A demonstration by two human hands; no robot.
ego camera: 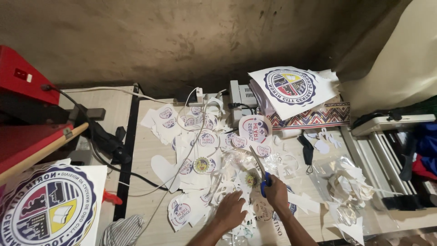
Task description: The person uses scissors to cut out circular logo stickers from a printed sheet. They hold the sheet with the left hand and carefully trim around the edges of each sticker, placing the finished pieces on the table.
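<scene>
My right hand (276,193) grips blue-handled scissors (260,169), blades pointing away toward the far side of the table. My left hand (230,210) lies flat on a heap of white paper cut-outs (200,157), fingers spread, pressing down a sheet beside a small round gold emblem (252,179). Many cut-outs carry round printed logos in blue, red and yellow. Clear plastic wrap lies among the papers just beyond my hands.
A red heat press (27,114) with a wooden handle stands at left, above a large round-crest print (48,207). Another crest print (291,89) rests on a stack at the back. A clear bag of paper scraps (348,184) is at right. Cables cross the table.
</scene>
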